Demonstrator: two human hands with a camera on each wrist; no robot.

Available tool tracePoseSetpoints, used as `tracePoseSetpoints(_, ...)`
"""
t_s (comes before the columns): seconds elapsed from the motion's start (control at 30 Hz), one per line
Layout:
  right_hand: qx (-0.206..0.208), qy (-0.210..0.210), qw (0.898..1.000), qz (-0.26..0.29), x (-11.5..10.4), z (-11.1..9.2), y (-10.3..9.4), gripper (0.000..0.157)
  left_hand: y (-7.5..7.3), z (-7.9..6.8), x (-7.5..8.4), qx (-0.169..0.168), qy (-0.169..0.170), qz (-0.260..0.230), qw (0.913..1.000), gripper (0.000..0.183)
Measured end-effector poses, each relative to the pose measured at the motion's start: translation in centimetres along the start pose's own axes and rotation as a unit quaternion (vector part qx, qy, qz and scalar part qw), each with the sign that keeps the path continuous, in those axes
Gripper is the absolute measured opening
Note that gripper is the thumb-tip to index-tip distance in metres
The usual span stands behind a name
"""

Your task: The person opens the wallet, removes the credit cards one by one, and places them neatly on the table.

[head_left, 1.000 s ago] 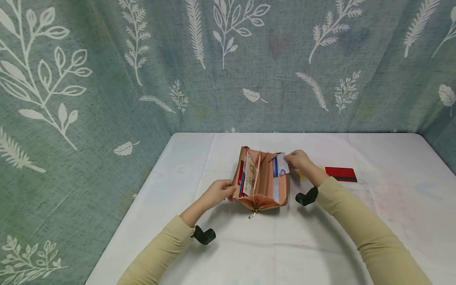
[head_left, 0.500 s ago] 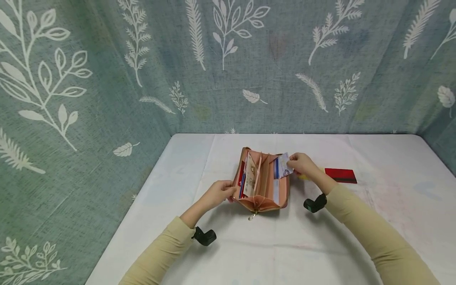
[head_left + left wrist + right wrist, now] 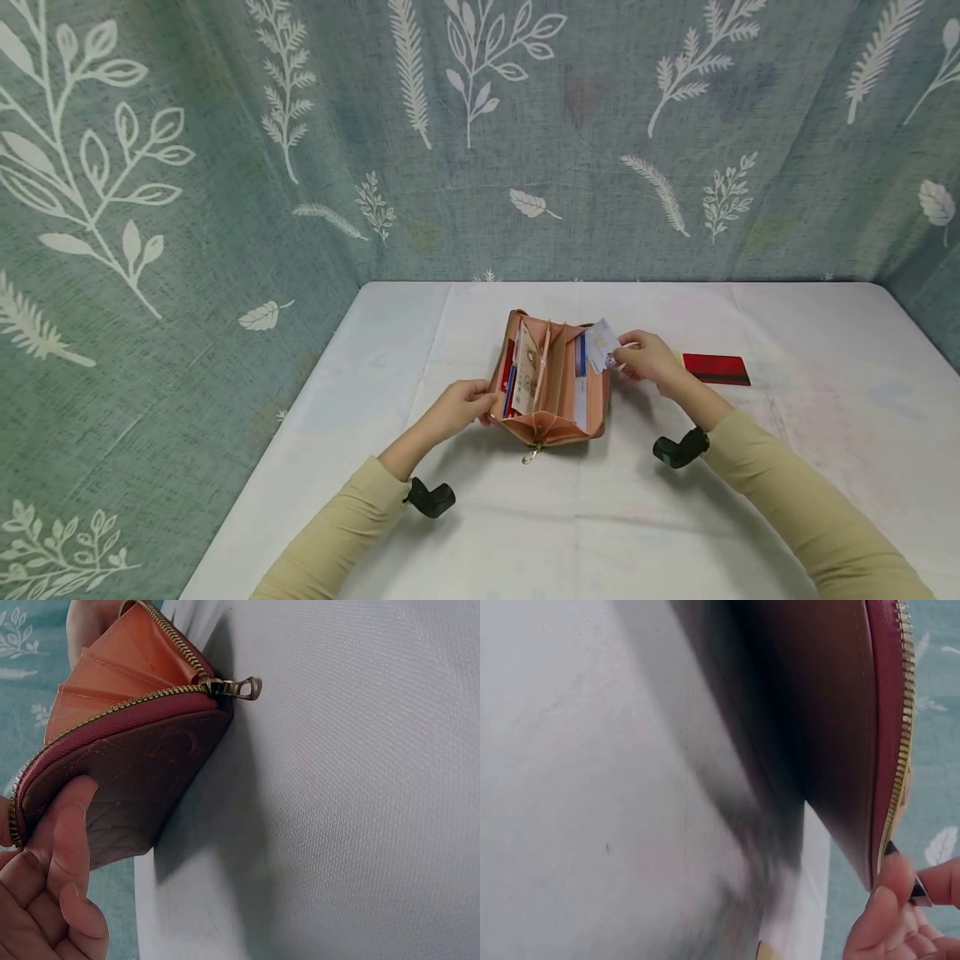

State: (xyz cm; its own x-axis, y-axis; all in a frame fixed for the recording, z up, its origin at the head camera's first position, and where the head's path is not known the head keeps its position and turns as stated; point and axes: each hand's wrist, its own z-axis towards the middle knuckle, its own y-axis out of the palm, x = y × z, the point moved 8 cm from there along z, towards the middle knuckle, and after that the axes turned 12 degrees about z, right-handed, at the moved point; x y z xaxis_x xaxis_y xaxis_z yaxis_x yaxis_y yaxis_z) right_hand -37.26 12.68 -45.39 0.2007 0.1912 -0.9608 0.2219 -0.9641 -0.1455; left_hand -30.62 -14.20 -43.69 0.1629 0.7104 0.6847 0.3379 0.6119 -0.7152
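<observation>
An unzipped wallet [image 3: 555, 375] with a peach-coloured lining stands spread on the white table, its zipper pull [image 3: 244, 688] toward the front. My left hand [image 3: 461, 404] pinches its left edge; in the left wrist view fingers press the dark quilted outside. Between thumb and fingers my right hand [image 3: 647, 358] pinches a pale card [image 3: 601, 343], tilted over the right inner side of the wallet. A blue-striped card [image 3: 581, 357] and a white card [image 3: 581, 400] sit in slots there. Red and blue cards and a beige printed paper [image 3: 526, 371] fill the left side.
A red card [image 3: 716, 369] with a dark stripe lies on the table right of the wallet, a yellow item partly hidden beside it. A leaf-patterned curtain [image 3: 525, 167] hangs behind the table. Each wrist carries a black camera [image 3: 681, 448].
My right hand has drawn the pale card up and rightward, out from the slot area, and tilted it. The left hand and wallet have stayed in place.
</observation>
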Motion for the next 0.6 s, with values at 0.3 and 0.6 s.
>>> tracePoseSetpoints(0.3,0.0,0.001,0.999,0.048,0.14,-0.29,-0.99,0.04,0.09,-0.03,0.14,-0.003,0.004,-0.006,1.0,0.022)
tracePoseSetpoints(0.6,-0.021,0.024,0.986,0.164,0.63,-0.45,-0.63,0.045,0.11,-0.03,0.05,-0.002,0.005,-0.005,1.0,0.023)
